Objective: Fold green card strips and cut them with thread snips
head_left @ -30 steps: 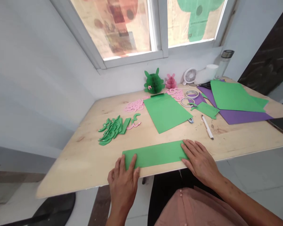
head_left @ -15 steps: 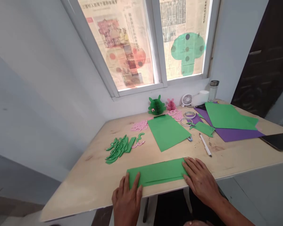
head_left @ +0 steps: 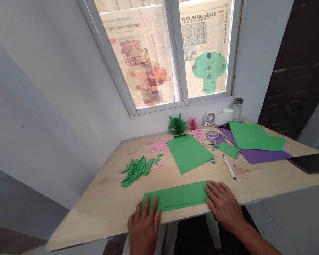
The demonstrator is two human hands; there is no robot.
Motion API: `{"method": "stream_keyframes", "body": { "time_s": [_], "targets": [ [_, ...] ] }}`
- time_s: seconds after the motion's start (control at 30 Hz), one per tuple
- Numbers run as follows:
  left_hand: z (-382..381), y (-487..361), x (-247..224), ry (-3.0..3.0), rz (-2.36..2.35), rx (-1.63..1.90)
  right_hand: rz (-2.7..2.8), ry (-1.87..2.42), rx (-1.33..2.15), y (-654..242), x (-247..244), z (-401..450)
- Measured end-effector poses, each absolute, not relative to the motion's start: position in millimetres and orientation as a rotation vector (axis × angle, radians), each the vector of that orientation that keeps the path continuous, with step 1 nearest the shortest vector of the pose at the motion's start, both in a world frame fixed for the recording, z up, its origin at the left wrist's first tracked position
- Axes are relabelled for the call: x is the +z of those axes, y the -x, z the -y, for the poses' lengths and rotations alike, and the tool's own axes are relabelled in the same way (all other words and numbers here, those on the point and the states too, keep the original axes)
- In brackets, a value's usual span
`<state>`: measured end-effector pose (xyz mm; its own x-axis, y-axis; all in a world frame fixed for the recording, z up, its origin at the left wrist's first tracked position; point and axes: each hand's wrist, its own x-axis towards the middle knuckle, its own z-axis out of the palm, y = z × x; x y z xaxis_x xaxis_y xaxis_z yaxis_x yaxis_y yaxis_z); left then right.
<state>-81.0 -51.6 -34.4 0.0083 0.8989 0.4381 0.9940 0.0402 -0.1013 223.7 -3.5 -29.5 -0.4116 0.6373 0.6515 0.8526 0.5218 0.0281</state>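
Note:
A folded strip of green paper (head_left: 179, 195) lies flat along the table's front edge, with a lower layer showing along its near side. My left hand (head_left: 145, 221) rests on its left end, fingers stretched and slightly spread. On the right end lies my right hand (head_left: 223, 203), its fingers extended flat over the paper. Beyond the strip is a larger green sheet (head_left: 190, 152). To the left sits a pile of cut green paper pieces (head_left: 135, 171).
Pink cut pieces (head_left: 159, 146), tape rolls (head_left: 208, 142), a white pen (head_left: 229, 167) and a phone (head_left: 311, 162) lie on the table (head_left: 103, 202). Purple paper (head_left: 257, 156) sits under green sheets at right. A small fan (head_left: 209, 119) and a bottle (head_left: 237, 109) stand by the wall.
The camera view has tilted up slightly, so more of the window shows. My left fingers have shifted slightly on the strip; both hands stay on its ends.

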Motion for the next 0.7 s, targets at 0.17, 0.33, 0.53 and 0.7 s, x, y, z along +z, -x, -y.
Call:
{"method": "stream_keyframes", "body": {
  "time_s": [0.17,0.33,0.53,0.7],
  "targets": [
    [50.8,80.1,-35.5,1.888,1.940,-0.356,2.177,1.200,-0.499,-224.6,-30.9,3.3],
    [50.3,82.2,-36.3,1.925,1.945,-0.356,2.168,1.180,-0.503,-226.6,-34.2,1.9],
    [50.5,79.2,-32.3,1.941,1.964,-0.339,2.204,1.140,-0.479,-230.0,-33.7,0.4],
    [54.7,77.6,-26.9,2.010,1.962,-0.340,2.277,1.135,-0.439,-234.4,-32.5,-0.5]
  ]
}}
